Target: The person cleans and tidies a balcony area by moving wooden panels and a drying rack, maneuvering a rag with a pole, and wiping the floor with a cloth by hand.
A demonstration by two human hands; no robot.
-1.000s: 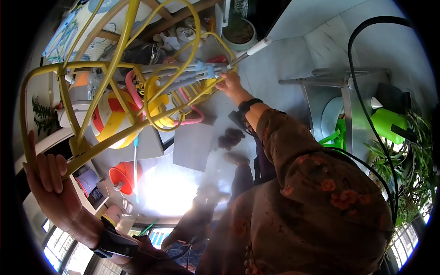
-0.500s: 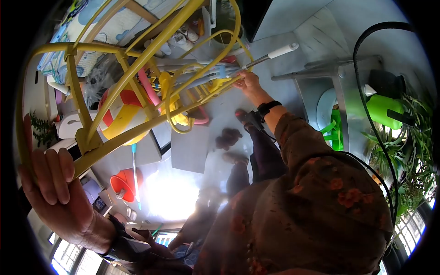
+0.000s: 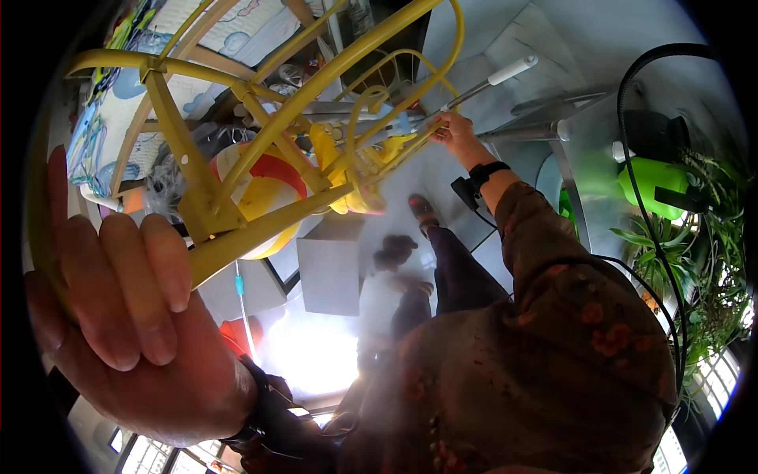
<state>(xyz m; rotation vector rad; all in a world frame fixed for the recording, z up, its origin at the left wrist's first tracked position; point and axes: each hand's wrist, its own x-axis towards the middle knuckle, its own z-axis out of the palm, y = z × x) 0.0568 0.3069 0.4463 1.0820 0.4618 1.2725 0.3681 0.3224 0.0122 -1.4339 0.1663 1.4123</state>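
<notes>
A yellow tubular metal frame (image 3: 276, 122) with curved bars and loops slants across the upper left. Close to the camera, my left hand (image 3: 130, 316) has its fingers wrapped round the near end of this frame. My right hand (image 3: 455, 133) is closed on the far end, where a thin yellow bar meets its fingers. A pole with a white handle (image 3: 513, 69) passes just beyond my right hand; whether the hand touches it I cannot tell. Behind the bars show a striped red, white and yellow ball (image 3: 264, 193) and a yellow item (image 3: 335, 162), both partly hidden.
A bed-like surface with patterned cloth (image 3: 237, 39) lies at upper left. On the floor stands a pale box (image 3: 328, 272), near my feet (image 3: 422, 209). To the right are a metal-legged table (image 3: 564, 130), a green container (image 3: 651, 189), a black cable (image 3: 624, 126) and plants (image 3: 695, 284).
The frame has shifted rightward in view, with both hands still on it. My left hand appears larger and nearer. The red bucket on the floor is now mostly covered by my left hand and arm.
</notes>
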